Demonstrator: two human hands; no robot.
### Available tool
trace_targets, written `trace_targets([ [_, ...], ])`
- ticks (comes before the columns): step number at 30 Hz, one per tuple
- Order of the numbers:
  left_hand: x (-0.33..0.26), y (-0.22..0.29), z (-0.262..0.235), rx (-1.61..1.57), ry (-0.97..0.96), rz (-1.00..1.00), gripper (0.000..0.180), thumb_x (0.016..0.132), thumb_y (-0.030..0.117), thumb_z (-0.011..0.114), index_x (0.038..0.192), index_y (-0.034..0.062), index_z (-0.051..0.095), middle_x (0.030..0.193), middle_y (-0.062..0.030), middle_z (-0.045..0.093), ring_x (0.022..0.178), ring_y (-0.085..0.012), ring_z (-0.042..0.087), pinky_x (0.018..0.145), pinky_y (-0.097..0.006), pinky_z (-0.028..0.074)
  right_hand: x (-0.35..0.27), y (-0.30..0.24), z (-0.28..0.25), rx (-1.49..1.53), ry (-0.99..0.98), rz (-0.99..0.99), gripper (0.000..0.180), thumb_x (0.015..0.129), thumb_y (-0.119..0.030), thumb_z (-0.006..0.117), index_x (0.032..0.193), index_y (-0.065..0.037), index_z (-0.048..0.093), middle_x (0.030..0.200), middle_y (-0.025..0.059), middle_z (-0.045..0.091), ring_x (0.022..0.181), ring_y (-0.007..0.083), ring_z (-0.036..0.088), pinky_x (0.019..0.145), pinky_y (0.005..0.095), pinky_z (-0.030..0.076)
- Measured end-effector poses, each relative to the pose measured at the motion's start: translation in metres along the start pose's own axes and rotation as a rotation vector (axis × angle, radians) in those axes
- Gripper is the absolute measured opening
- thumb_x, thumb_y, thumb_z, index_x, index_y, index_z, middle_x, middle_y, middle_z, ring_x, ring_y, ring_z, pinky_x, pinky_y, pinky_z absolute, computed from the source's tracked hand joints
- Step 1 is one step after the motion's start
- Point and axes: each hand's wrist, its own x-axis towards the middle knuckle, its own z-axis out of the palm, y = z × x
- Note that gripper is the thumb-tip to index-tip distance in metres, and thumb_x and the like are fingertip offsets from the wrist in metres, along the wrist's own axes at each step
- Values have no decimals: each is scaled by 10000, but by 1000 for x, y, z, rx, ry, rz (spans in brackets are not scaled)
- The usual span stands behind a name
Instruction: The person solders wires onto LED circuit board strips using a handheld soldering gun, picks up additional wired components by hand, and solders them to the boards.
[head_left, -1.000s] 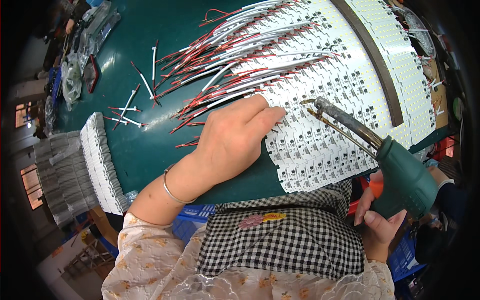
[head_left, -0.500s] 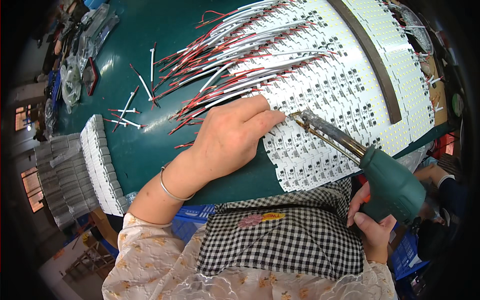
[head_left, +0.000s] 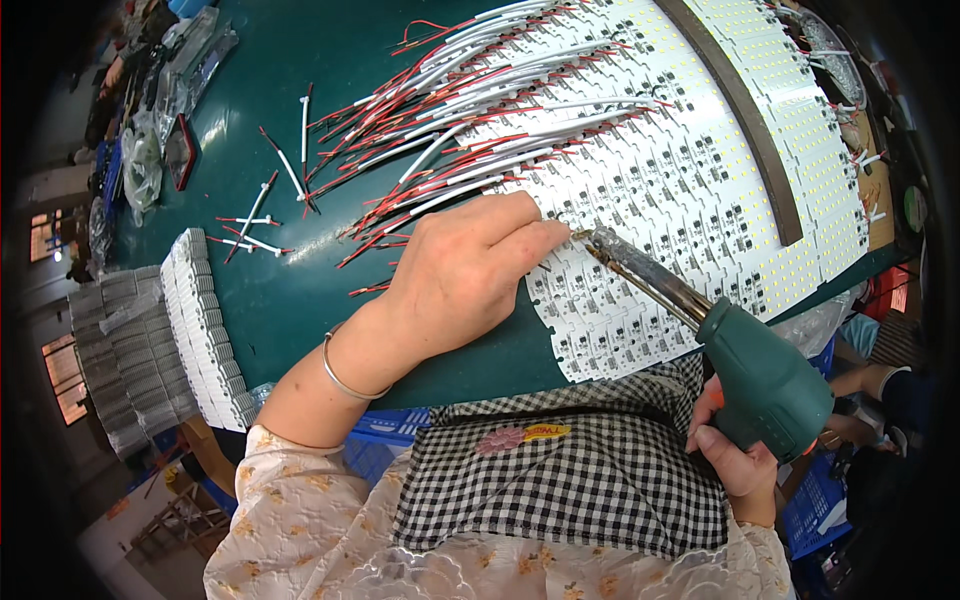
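Observation:
My left hand (head_left: pixel 465 265) is closed in a pinch low over the white circuit boards (head_left: pixel 640 270), its index fingertip beside the soldering tip. Wire ends, red and black, come out from beneath this hand; the pinched part of the wire is hidden by my fingers. My right hand (head_left: pixel 735 460) grips a green soldering gun (head_left: pixel 765 375) from below. The gun's dark metal barrel points up and left, and its tip meets the board at my left fingertips. Many white-sleeved wires (head_left: pixel 470 110) with red and black ends lie across the boards' left side.
A dark curved bar (head_left: pixel 750 130) lies over the boards, right of the centre. Several loose wires (head_left: pixel 300 165) rest on the green tabletop (head_left: pixel 270 330). Stacked boards (head_left: pixel 205 330) stand at the left edge, near plastic bags (head_left: pixel 145 165). A checked cloth (head_left: pixel 560 480) covers my lap.
The soldering gun's body and my right hand have shifted slightly left and down, while its tip stays near my left fingertips. My left hand is almost unmoved.

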Motion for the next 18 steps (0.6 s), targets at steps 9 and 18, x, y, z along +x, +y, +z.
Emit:
trace_targets([
  [9,0,-1,1,-1,-7,0,385,594,-123,570,938,35,639,745,-92,587,627,-247,587,537,-324,481,12,-34,11,363,120,86,564,702,-137,714,1164,59,455,716,98,539,530,145,528,471,245,459],
  [18,1,0,1,5,-1,-10,363,599,-113,579,919,42,648,756,-80,593,633,-233,591,536,-316,483,10,-34,11,396,125,132,565,697,-99,703,1173,60,444,739,105,537,533,147,527,469,241,460],
])
